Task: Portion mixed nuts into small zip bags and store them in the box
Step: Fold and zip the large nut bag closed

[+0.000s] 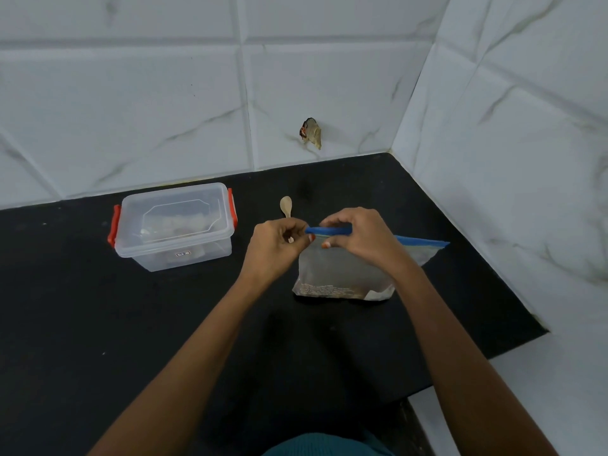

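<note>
On a black counter (98,324) by white tiles (131,110), left hand (276,245) and right hand (358,238) pinch the zip bag (342,274).

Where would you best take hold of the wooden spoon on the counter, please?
The wooden spoon lies flat on the counter, its bowl toward the wall and its thin handle running back toward the left hand, which hides the handle's end. So it is probably best to pinch the handle from above, coming from the near side.
</note>
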The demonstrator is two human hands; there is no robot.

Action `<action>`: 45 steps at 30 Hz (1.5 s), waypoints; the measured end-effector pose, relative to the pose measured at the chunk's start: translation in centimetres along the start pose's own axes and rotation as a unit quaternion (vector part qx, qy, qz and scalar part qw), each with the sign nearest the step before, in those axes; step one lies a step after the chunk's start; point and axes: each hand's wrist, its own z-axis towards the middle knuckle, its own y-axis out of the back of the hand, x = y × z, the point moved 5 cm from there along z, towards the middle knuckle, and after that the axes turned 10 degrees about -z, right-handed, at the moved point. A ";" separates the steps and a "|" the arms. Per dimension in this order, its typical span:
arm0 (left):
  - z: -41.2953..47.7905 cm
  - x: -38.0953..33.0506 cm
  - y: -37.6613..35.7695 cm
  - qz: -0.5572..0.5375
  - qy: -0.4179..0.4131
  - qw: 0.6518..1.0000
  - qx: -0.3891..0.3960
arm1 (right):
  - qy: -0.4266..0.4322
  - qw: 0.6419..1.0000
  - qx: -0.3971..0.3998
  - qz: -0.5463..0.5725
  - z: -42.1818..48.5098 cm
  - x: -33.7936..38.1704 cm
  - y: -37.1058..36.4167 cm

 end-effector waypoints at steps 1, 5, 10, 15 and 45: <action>0.0 0.1 0.0 -0.002 0.003 1.000 -0.001 | 0.000 1.000 -0.003 0.013 0.0 0.0 0.1; -0.2 0.0 -0.1 -0.001 -0.003 1.000 -0.011 | -0.001 0.999 -0.027 -0.019 0.2 0.1 0.1; -0.2 -0.4 0.2 0.003 -0.012 1.000 -0.021 | 0.016 0.997 -0.054 -0.048 0.3 0.5 -0.3; -0.3 -0.4 0.0 0.006 -0.013 0.999 -0.044 | 0.019 0.997 -0.053 -0.061 0.5 0.4 -0.4; 0.5 -2.2 -1.4 0.181 -0.059 0.981 0.022 | -0.002 0.999 -0.037 0.006 -0.1 -1.6 0.3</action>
